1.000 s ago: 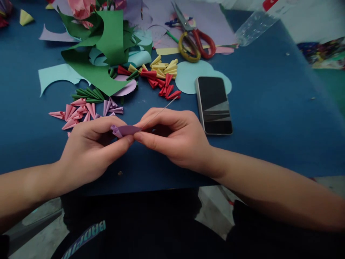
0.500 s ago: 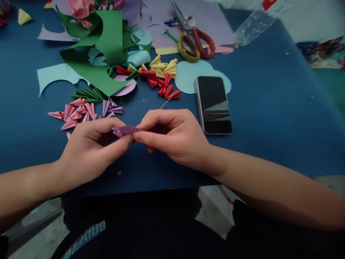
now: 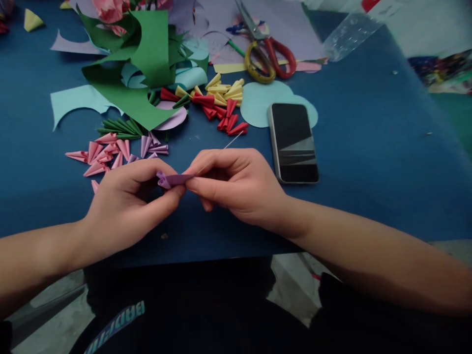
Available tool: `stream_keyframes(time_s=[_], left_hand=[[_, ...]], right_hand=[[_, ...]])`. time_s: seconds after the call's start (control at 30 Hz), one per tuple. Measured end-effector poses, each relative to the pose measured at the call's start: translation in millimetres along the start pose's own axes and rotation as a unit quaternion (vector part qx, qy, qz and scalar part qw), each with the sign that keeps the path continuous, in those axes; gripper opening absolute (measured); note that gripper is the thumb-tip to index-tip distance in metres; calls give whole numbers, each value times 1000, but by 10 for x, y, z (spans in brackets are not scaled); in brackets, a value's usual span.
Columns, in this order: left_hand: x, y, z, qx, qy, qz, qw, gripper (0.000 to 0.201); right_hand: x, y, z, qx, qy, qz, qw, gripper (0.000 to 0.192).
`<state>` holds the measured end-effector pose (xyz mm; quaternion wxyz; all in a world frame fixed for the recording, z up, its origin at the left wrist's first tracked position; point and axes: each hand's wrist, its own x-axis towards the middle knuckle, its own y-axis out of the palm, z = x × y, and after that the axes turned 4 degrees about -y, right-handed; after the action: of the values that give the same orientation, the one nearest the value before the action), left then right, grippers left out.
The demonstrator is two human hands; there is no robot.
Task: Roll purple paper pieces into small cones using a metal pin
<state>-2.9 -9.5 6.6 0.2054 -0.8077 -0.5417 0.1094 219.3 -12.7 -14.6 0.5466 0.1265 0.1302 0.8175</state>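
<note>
Both my hands meet over the near edge of the blue table [image 3: 368,162]. My left hand [image 3: 127,204] pinches the left end of a small purple paper piece [image 3: 173,179], partly rolled. My right hand [image 3: 236,184] pinches its right end and also holds a thin stick [image 3: 230,143] that points up and away to the right. Just beyond my left hand lie small rolled paper cones: pink ones [image 3: 101,155], purple ones [image 3: 153,146] and green ones [image 3: 118,129]. Red cones [image 3: 226,120] and yellow cones [image 3: 224,92] lie further back.
A dark phone [image 3: 294,142] lies face up right of my right hand, on a light blue paper cutout [image 3: 258,101]. Scissors [image 3: 265,56] with yellow and red handles rest at the back. Green paper scraps [image 3: 143,64] and pale sheets pile at the back left. A clear plastic bottle [image 3: 350,29] lies far right.
The purple piece looks slightly shorter and more rolled between my fingers. My hands have barely shifted; the view moved a little.
</note>
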Motion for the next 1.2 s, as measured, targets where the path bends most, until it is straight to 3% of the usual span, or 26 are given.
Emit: stream_keyframes(time_s=[0.13,0.33,0.53,0.9,1.2], left_hand=[[13,-1,-14,-21,-35,1,999,9],[42,-14,-10,-15,-56,10,998,11],[44,4,-25,-33,-63,15,997,11],[39,-7,12,-67,-57,19,996,8],[38,26,38,-57,-25,6,998,11]], right_hand=[[3,3,7,-8,16,-3,1000,27],[13,-9,-4,-75,-19,-37,996,31],[21,-27,-68,-49,-48,-35,997,29],[8,-13,-43,-80,-37,-29,996,27],[-3,19,0,-20,0,-14,1000,27]])
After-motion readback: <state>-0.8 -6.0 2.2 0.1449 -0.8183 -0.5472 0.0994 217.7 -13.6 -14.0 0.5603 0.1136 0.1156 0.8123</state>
